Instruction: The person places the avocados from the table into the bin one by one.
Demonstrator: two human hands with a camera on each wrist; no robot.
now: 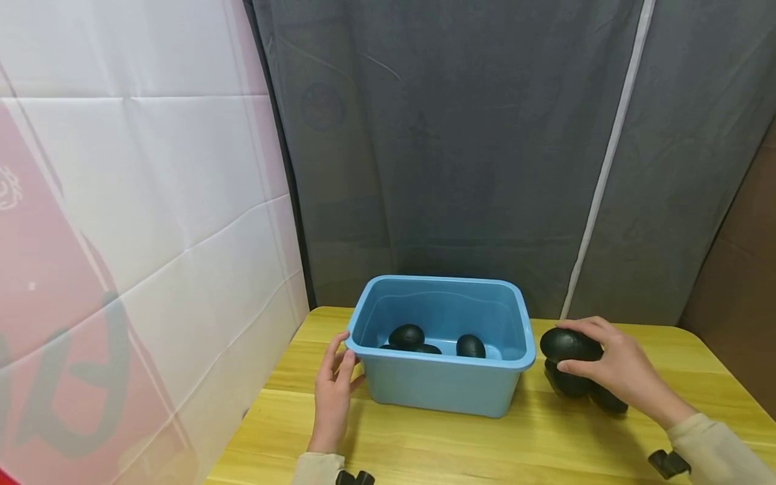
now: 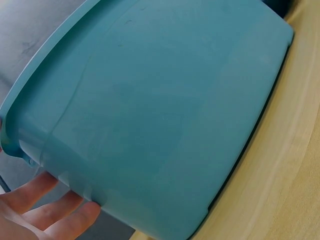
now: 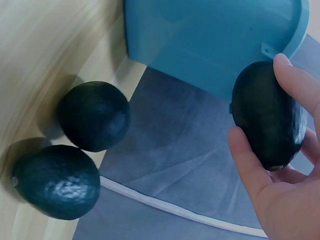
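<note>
Right hand (image 1: 624, 367) grip clenched round avocado (image 1: 570, 344), just right of blue tub (image 1: 442, 391); left hand (image 1: 333, 397) flat on tub.

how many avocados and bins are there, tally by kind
avocados in the bin: 3
avocados on the table: 2
avocado in the right hand: 1
blue bin: 1
total: 7
</note>
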